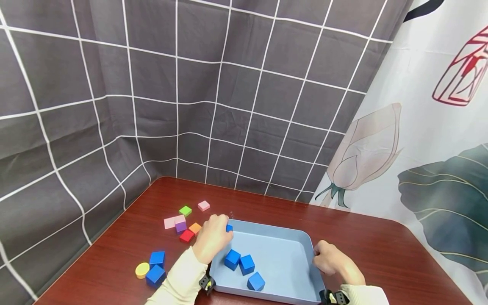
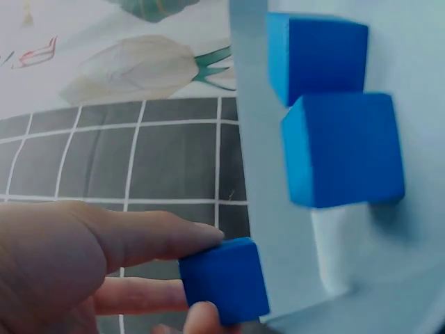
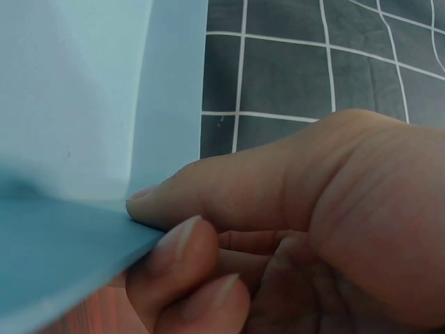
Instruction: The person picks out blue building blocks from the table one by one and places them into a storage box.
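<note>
Between the fingertips of my left hand (image 1: 214, 237) a blue cube (image 2: 226, 280) is pinched, at the far left corner of a light blue tray (image 1: 282, 243). In the head view only a bit of that cube shows past the fingers. Several more blue cubes (image 1: 247, 264) lie on the tray's floor, toward its left and near side. My right hand (image 1: 331, 259) grips the tray's right wall, thumb (image 3: 156, 202) on the inner side and curled fingers beneath the rim, as the right wrist view shows.
Left of the tray on the brown table (image 1: 362, 237) lie two blue cubes (image 1: 155, 276) beside a yellow round piece (image 1: 142, 270). Farther back are a red block (image 1: 187, 236), an orange block (image 1: 195, 228), a purple block (image 1: 181, 227), a green block (image 1: 185, 210) and pink blocks (image 1: 203, 206). Curtains hang behind.
</note>
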`<action>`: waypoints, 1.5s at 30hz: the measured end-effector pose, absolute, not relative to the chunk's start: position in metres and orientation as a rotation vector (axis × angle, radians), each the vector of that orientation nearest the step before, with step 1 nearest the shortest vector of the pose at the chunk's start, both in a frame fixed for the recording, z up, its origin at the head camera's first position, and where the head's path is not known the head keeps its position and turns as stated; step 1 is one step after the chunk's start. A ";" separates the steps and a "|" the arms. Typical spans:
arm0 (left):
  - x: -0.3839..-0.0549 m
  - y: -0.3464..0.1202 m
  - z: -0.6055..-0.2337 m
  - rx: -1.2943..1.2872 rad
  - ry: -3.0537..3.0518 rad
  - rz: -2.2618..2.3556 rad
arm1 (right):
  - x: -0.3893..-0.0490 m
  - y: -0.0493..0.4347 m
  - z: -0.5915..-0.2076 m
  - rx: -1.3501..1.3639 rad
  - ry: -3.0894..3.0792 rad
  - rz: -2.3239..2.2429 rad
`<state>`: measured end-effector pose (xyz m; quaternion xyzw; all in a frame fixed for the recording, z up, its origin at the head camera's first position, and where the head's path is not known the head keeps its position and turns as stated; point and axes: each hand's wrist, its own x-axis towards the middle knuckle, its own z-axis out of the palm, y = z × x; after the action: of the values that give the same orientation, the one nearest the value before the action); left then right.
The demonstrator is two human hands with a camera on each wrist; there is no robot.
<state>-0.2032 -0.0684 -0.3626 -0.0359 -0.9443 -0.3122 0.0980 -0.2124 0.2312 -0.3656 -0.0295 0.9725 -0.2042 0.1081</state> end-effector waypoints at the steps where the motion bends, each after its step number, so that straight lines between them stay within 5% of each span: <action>1: -0.203 -0.066 -0.364 -0.113 -2.787 -0.922 | -0.212 0.231 -0.366 -0.091 2.864 -0.598; 35: -0.199 -0.046 -0.390 -0.312 -2.852 -0.631 | -0.211 0.232 -0.369 -0.109 2.894 -0.594; 45: -0.201 -0.061 -0.369 -0.153 -2.917 -0.771 | -0.211 0.232 -0.369 -0.114 2.895 -0.594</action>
<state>-0.2009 -0.0613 -0.3693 -0.0505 -0.9638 -0.2547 0.0604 -0.2110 0.2322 -0.3690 -0.0385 0.9747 -0.2000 0.0919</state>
